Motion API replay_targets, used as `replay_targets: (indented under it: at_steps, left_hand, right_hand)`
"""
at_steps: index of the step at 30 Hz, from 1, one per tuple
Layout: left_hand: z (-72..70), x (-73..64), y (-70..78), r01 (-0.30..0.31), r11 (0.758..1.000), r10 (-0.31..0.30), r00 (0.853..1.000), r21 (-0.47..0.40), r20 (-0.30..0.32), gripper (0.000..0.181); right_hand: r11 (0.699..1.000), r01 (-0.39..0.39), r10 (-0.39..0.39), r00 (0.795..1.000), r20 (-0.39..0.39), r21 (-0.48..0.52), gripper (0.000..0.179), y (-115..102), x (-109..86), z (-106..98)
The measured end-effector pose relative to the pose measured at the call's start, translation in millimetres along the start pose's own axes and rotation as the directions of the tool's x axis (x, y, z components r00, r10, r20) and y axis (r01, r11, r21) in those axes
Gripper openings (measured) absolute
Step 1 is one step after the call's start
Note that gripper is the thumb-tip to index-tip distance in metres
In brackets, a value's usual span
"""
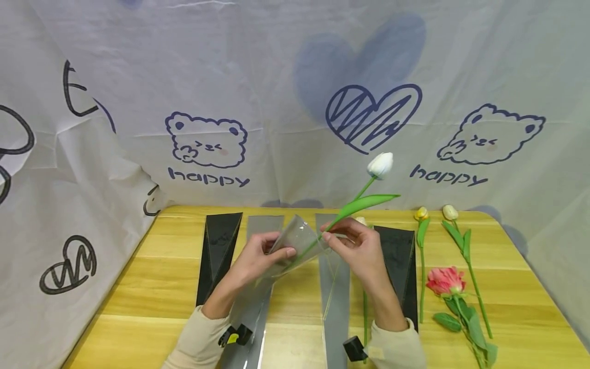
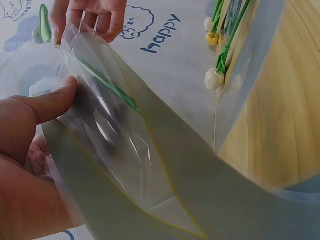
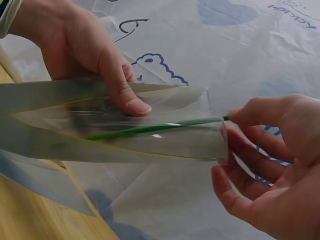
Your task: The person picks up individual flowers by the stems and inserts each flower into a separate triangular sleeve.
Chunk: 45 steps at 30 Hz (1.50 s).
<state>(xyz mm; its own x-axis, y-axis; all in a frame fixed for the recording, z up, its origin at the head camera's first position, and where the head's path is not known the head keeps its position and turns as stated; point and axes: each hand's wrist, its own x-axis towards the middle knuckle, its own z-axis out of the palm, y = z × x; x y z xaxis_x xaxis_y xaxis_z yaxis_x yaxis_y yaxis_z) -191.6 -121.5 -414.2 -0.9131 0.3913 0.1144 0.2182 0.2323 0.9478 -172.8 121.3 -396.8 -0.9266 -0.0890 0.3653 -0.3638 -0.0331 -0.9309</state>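
I note left hand [image 1: 258,254] gripping clear wrapper [image 1: 296,237], right hand [image 1: 358,247] pinching stem of white tulip [image 1: 380,165]. Risk, my judgement: skewed push snags stem, creases wrapper.

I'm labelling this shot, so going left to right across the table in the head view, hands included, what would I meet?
Left black wrapper, left hand, right hand, right black wrapper, yellow tulip, pink flower.
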Motion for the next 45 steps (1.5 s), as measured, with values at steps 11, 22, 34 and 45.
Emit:
replay_targets:
  at_steps: [11, 22, 34, 45]
  left_hand:
    - [3.4, 2.7, -0.7, -0.013, 0.999, 0.014, 0.999, -0.033, 0.050, 0.028]
    - [1.4, 0.8, -0.8, -0.030, 0.998, 0.034, 0.996, -0.050, 0.080, 0.026]
    - [7.0, -0.3, 0.6, -0.044, 0.999, 0.046, 0.995, -0.017, 0.094, 0.012]
    - [10.5, -0.9, 0.3, -0.038, 0.999, 0.036, 0.992, 0.014, 0.118, 0.018]
  right_hand:
    - [0.999, -0.033, 0.035, 0.995, 0.094, -0.023, 0.015, -0.5, -3.4, -4.8]
    - [0.997, -0.076, 0.072, 0.991, 0.113, 0.027, 0.018, -2.4, -2.4, -5.9]
    - [0.989, -0.097, 0.114, 0.982, 0.153, -0.110, 0.025, -0.8, -2.3, 0.1]
    - [0.969, -0.128, 0.158, 0.978, 0.134, -0.212, 0.015, 2.9, -2.9, 1.3]
